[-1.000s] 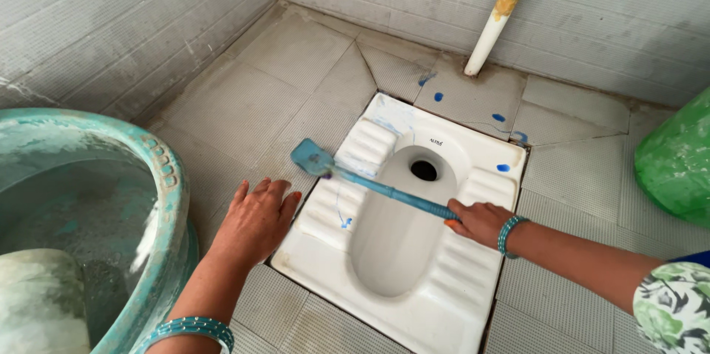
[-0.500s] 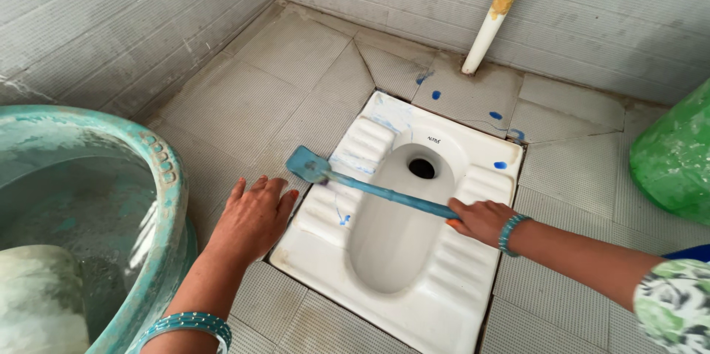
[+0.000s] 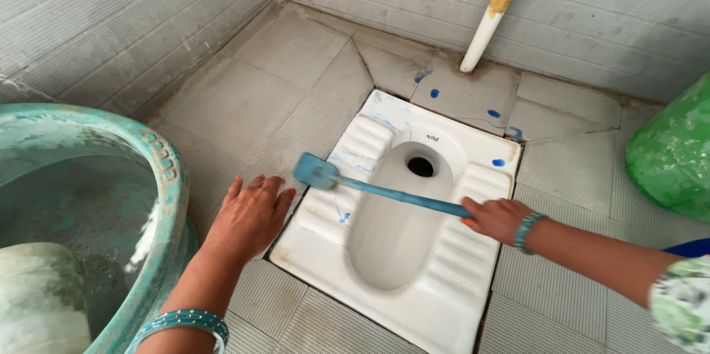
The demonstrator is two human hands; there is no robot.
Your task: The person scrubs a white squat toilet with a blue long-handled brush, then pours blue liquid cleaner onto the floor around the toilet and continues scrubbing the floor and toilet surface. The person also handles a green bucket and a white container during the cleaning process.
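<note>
The blue brush [image 3: 384, 190] lies across the white squat toilet pan [image 3: 403, 302]. Its flat head sits on the ribbed foot step on one side, and its long handle reaches over the bowl. The right hand [image 3: 497, 218] has its fingers closed around the end of the handle. The left hand [image 3: 251, 217] is open and flat, palm down, fingers spread. It rests on the floor tiles [image 3: 244, 110] right at the edge of the pan and holds nothing.

It looks like the scrubbing step: the brush head is on the foot step, where blue marks show. The next move likely calls for firm pushes back and forth, with the flat hand keeping the body steady.

Count: one brush, one pan, two hands. There is one big teal tub [image 3: 103, 199] with water in it, near the left arm. One green bucket [image 3: 673, 150] stands at the far right. One white and blue pipe [image 3: 489, 17] leans at the back wall. Each wrist wears a teal bangle.
</note>
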